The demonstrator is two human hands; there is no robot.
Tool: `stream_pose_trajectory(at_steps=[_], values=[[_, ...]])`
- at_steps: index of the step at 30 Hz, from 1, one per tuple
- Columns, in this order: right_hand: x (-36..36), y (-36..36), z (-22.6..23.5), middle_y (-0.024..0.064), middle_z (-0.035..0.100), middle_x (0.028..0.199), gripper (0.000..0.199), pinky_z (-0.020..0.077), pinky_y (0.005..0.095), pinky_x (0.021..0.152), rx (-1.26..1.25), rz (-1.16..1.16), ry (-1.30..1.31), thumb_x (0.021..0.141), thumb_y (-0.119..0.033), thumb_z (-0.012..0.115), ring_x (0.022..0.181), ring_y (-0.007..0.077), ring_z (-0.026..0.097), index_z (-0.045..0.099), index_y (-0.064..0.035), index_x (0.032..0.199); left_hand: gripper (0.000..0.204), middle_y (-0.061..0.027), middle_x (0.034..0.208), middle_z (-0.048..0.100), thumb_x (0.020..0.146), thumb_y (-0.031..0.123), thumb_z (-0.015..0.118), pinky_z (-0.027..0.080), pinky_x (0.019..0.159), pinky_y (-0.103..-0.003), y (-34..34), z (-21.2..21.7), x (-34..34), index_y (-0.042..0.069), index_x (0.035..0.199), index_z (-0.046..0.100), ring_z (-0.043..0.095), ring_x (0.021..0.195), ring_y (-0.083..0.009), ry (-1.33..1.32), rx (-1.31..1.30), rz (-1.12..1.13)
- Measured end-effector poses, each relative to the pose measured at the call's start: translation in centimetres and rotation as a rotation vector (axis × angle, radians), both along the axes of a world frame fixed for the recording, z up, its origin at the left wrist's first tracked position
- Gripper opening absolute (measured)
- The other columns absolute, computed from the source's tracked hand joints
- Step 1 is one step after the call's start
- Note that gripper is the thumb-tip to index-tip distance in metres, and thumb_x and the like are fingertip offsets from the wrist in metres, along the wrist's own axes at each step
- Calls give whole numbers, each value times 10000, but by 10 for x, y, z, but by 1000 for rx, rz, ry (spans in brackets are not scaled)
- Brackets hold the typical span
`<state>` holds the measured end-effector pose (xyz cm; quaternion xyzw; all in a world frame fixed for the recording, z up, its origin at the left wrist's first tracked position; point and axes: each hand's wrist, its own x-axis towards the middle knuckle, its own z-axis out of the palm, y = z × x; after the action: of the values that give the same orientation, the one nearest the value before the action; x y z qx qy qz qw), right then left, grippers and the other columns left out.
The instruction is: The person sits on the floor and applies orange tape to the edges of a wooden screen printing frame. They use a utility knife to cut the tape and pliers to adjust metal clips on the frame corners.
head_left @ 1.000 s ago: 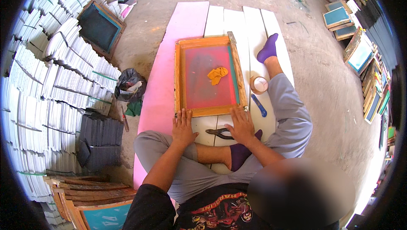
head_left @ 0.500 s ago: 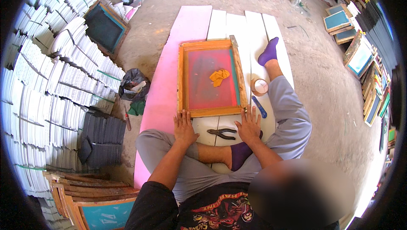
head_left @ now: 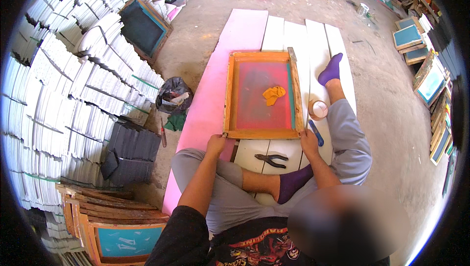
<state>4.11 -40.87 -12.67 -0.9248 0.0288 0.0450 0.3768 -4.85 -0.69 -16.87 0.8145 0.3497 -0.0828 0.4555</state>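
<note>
Seated on a workshop floor, I hold a wooden-framed printing screen with red mesh [head_left: 262, 97] by its near corners. My left hand [head_left: 216, 144] closes its fingers on the near left corner; my right hand [head_left: 308, 141] grips the near right corner, fingers curled over the rail. The frame lies flat across long white painted boards [head_left: 298, 36], with a smooth pink foam sheet [head_left: 240, 33] running along their left side. A crumpled orange cloth [head_left: 273, 94] sits on the mesh, right of centre. Just right of the frame rest a round roll of brown tape [head_left: 318, 109] and, nearer to me, a slim blue-handled tool [head_left: 316, 133]. Black metal pliers [head_left: 270, 159] lie on the boards between my hands, near my folded leg in its purple sock [head_left: 293, 182]. My other leg stretches far along the right boards. At far left, stacks of white moulded panels [head_left: 58, 70] rise in ribbed rows, with a black plastic bag [head_left: 174, 94] on the concrete between them and the pink sheet.
</note>
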Motion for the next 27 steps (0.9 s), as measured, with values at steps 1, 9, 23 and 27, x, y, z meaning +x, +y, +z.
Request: stream_pose_trajectory(at_steps=[1,9,23,27], values=[[5,2,1,266,696,1000,479,488,498,892,-16,-21,39,1032,-368,506,998,436,660,686,75,1065,261,-205,817,695,875,196,683,551,674,-416,-1,-1,3,-54,944,713,690,739,-320,-6,-24,34],[-3,34,11,298,705,950,533,499,527,872,-63,-85,149,999,-433,511,958,479,669,708,61,967,272,-175,647,676,806,179,588,500,634,-414,20,52,41,-39,708,720,667,637,-282,-84,-17,293],[86,59,40,129,576,1388,515,573,462,798,-567,728,-288,793,-70,682,1082,313,659,601,-140,1297,625,-103,891,607,947,213,690,449,465,-322,-57,60,60,74,1425,312,588,589,-189,-205,-536,451],[107,59,33,83,601,1340,456,586,431,783,-601,1063,-368,802,-149,723,1106,277,656,628,-139,1248,882,-169,1056,641,945,187,704,529,543,-338,-62,3,51,98,1538,56,652,709,-231,-400,-317,360]])
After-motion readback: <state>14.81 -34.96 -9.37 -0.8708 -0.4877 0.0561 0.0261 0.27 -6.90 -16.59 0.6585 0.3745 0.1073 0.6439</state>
